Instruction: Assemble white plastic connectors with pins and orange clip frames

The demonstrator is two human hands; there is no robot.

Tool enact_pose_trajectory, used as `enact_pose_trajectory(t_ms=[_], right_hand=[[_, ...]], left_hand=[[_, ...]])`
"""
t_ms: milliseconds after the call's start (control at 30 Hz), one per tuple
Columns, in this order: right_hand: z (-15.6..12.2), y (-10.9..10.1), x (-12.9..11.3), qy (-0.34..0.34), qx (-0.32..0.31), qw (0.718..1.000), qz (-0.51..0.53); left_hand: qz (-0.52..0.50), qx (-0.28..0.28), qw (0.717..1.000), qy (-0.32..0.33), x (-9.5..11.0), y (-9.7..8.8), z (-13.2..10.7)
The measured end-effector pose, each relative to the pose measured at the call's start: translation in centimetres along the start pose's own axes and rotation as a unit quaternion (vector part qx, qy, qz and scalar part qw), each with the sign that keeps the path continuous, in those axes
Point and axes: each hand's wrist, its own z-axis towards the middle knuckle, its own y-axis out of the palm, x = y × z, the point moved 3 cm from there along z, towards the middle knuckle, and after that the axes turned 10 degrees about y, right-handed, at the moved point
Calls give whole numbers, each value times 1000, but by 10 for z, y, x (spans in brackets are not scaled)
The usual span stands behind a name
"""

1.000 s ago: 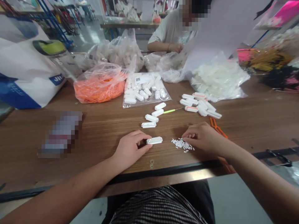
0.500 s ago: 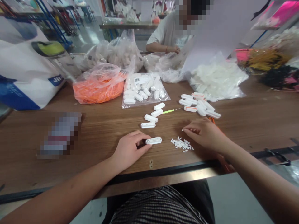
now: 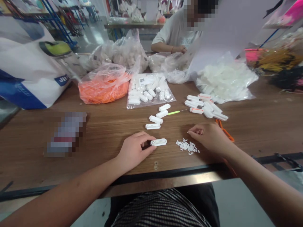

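Right in the middle of the shot was a small white plastic multi-pin connector housing (image 3: 158, 142), lying on the brown wood-grain desk (image 3: 28, 142) just in front of the person, with its long axis running roughly left to right and a grid of tiny holes facing up. The left hand (image 3: 133, 149) was the nearer one, curled up against the housing's left end with the thumb and fingers close around it. Honestly, I couldn't tell whether it was gripping the thing or just touching it.

A little heap of tiny white plastic pins (image 3: 187, 146) sat just to the right of the housing, between it and the right hand (image 3: 209, 137). That hand was open and relaxed, its fingers loosely together and slightly curled right beside the heap, with nothing visible in them. A bent orange plastic strip (image 3: 224, 130) lay just past the hand.

Farther up the desk was a short line of white plastic connector covers (image 3: 155, 119), with a green-handled needle tool (image 3: 174, 112) beside it. A loose pile of white connector covers with orange inserts (image 3: 203, 107) lay to the right, and behind that sat a clear plastic bag of white connector parts (image 3: 149, 91). A co-worker's hand (image 3: 181, 49) was busy across the desk.
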Motion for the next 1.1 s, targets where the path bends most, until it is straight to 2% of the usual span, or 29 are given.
enact_pose_trajectory(t_ms=[133, 200, 267, 367, 467, 667, 800, 933, 1100], right_hand=[[0, 0, -6, 48, -5, 997, 63], [-4, 0, -22, 23, -6, 993, 115], [-11, 3, -47, -54, -30, 985, 160], [-20, 11, -85, -196, -42, 969, 147], [-19, 25, -104, -260, -42, 959, 108], [-12, 37, -107, -274, -37, 960, 52], [-13, 35, -108, -286, -39, 957, 38], [-18, 31, -114, -338, -41, 940, -10], [-26, 24, -110, -359, -7, 933, -28]], left_hand=[[-7, -1, 1000, -5, 0, 1, -1], [-10, 3, 1000, -8, 0, 1, -1], [-15, 6, 1000, -14, 0, 1, -1], [-26, 10, 1000, -15, 1, 1, 0], [-31, 14, 999, -6, 3, 1, 1], [-25, 10, 1000, -6, 4, 1, 1], [-21, 8, 1000, -9, 4, 2, 1], [-16, 5, 1000, -9, 4, 2, 1], [-16, 6, 1000, -17, 3, 2, 0]])
